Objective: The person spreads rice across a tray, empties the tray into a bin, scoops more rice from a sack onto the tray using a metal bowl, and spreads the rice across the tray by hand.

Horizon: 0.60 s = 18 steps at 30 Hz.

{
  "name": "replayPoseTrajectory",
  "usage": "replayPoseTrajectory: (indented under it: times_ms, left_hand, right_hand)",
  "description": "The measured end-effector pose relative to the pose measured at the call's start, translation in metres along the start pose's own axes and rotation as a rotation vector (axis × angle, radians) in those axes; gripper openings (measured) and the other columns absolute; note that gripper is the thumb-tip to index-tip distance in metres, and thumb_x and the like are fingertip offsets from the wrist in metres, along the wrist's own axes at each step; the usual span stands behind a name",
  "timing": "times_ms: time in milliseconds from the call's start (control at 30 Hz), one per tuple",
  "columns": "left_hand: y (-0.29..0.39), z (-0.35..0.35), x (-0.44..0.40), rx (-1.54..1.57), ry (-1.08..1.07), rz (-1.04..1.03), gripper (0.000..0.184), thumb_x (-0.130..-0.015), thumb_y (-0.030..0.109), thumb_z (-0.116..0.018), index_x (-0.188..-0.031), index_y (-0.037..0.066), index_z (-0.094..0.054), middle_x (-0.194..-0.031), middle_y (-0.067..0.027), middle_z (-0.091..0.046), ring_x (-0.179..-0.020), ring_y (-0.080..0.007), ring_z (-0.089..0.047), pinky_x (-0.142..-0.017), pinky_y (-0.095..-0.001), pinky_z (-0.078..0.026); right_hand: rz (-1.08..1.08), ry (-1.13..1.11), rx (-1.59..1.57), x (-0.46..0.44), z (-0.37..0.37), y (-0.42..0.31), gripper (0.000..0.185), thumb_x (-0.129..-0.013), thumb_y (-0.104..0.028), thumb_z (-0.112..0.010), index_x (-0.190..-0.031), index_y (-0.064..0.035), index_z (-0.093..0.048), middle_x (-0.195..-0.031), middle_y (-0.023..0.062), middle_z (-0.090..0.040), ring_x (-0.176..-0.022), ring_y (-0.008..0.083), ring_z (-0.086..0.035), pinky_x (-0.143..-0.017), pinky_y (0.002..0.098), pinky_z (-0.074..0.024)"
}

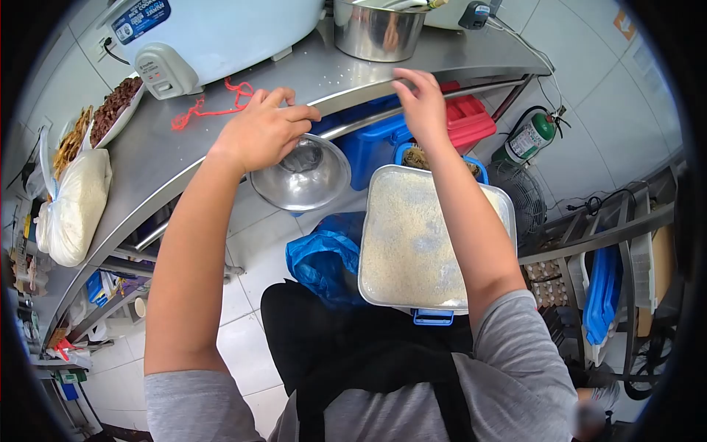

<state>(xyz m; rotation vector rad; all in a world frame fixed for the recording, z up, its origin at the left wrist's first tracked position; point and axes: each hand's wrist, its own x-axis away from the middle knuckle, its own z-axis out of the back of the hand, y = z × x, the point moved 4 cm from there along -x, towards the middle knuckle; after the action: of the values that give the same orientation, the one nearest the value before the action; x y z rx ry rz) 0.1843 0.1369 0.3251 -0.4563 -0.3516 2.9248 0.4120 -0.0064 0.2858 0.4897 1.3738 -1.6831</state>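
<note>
My left hand (266, 127) hovers by the counter edge, palm down, its fingers loosely bent and apart with nothing visible in them. It overlaps the upper rim of a metal bowl (324, 184); whether it touches the bowl cannot be told. My right hand (423, 104) is raised near the counter's front edge, fingers spread, holding nothing visible. Below my right forearm lies a rectangular metal tray (405, 236) coated with a pale, floury layer. A blue handle shows under its near side. Beside the tray, a blue plastic bag (317, 258) hangs open.
On the steel counter (317, 74) stand a large rice cooker (228, 37) and a metal pot (375, 33). Red string (213, 109) and a tied bag of white powder (81, 202) lie there too. A red bin (468, 121) and a fire extinguisher (532, 136) stand beyond the tray.
</note>
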Motion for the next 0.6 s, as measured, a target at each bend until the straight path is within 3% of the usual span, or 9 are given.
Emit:
replayPoseTrajectory:
  times_ms: [33,100,167,233,267,333,400,567,600]
  left_hand:
    - [0.000,0.000,-0.001,0.001,0.007,0.001,0.015,-0.080,0.017,-0.065,-0.094,0.011,-0.068,-0.122,0.0104,-0.057,-0.113,-0.0243,-0.047,-0.092,-0.0390,-0.041]
    - [-0.001,0.002,-0.002,-0.020,0.007,-0.014,0.015,-0.080,0.016,-0.065,-0.094,0.011,-0.068,-0.123,0.0097,-0.058,-0.114,-0.0250,-0.047,-0.092,-0.0393,-0.041]
    - [0.002,0.002,-0.003,-0.026,-0.001,-0.025,0.015,-0.079,0.013,-0.065,-0.093,0.009,-0.067,-0.123,0.0076,-0.059,-0.114,-0.0268,-0.048,-0.092,-0.0402,-0.042]
    - [0.001,0.001,-0.004,-0.004,0.025,-0.044,0.015,-0.077,0.011,-0.065,-0.092,0.008,-0.065,-0.124,0.0067,-0.059,-0.114,-0.0271,-0.048,-0.092,-0.0405,-0.042]
    - [0.002,0.001,-0.005,-0.009,0.014,-0.040,0.015,-0.076,0.011,-0.066,-0.092,0.008,-0.065,-0.125,0.0066,-0.058,-0.114,-0.0275,-0.048,-0.092,-0.0408,-0.042]
    - [0.001,-0.001,-0.005,-0.001,0.024,-0.061,0.019,-0.071,0.003,-0.065,-0.089,0.004,-0.058,-0.126,0.0028,-0.058,-0.110,-0.0314,-0.047,-0.093,-0.0427,-0.041]
    - [0.005,-0.001,-0.007,-0.006,0.002,-0.055,0.019,-0.071,0.003,-0.065,-0.089,0.004,-0.058,-0.126,0.0025,-0.057,-0.110,-0.0318,-0.047,-0.094,-0.0425,-0.041]
    - [0.004,-0.001,-0.009,-0.021,-0.028,-0.030,0.017,-0.074,0.005,-0.066,-0.090,0.005,-0.059,-0.127,0.0058,-0.056,-0.111,-0.0304,-0.046,-0.094,-0.0427,-0.041]
    - [0.005,0.000,-0.010,-0.022,-0.035,-0.036,0.018,-0.074,0.004,-0.067,-0.089,0.004,-0.058,-0.127,0.0054,-0.056,-0.110,-0.0307,-0.046,-0.095,-0.0419,-0.041]
  right_hand:
    - [-0.219,-0.035,-0.068,0.018,0.015,0.003,0.025,-0.084,-0.007,-0.067,-0.109,-0.0077,-0.068,-0.098,0.0099,-0.063,-0.087,0.0200,-0.060,-0.078,0.0298,-0.0483]
    - [-0.323,-0.004,-0.157,0.070,0.042,0.048,0.026,-0.087,-0.006,-0.063,-0.113,-0.0044,-0.065,-0.095,0.0082,-0.061,-0.085,0.0150,-0.059,-0.078,0.0276,-0.0473]
    - [-0.361,-0.086,0.042,0.132,0.083,0.093,0.026,-0.089,-0.005,-0.059,-0.114,-0.0034,-0.064,-0.102,0.0124,-0.063,-0.093,0.0217,-0.062,-0.081,0.0312,-0.0486]
    - [-0.304,-0.185,0.501,0.189,0.121,0.108,0.028,-0.090,-0.006,-0.056,-0.117,-0.0027,-0.063,-0.113,0.0151,-0.064,-0.103,0.0309,-0.062,-0.085,0.0357,-0.0498]
    - [-0.417,-0.348,0.536,0.218,0.128,0.119,0.041,-0.093,-0.017,-0.054,-0.133,-0.0053,-0.051,-0.135,0.0162,-0.053,-0.124,0.0352,-0.051,-0.100,0.0449,-0.0427]
    - [-0.299,-0.680,0.884,0.271,0.119,0.106,0.057,-0.096,-0.030,-0.048,-0.146,-0.0076,-0.033,-0.150,0.0142,-0.036,-0.137,0.0325,-0.037,-0.112,0.0516,-0.0265]
    - [-0.349,-0.923,0.796,0.292,0.107,0.078,0.064,-0.098,-0.039,-0.040,-0.152,-0.0099,-0.020,-0.158,0.0114,-0.020,-0.145,0.0294,-0.021,-0.116,0.0554,-0.0125]
    - [-0.275,-0.945,0.539,0.297,0.093,0.045,0.060,-0.100,-0.035,-0.037,-0.152,-0.0105,-0.020,-0.159,0.0105,-0.018,-0.146,0.0278,-0.019,-0.116,0.0540,-0.0137]
    - [-0.236,-0.862,0.630,0.289,0.093,0.062,0.060,-0.100,-0.034,-0.038,-0.152,-0.0099,-0.020,-0.159,0.0105,-0.019,-0.146,0.0274,-0.019,-0.117,0.0538,-0.0135]
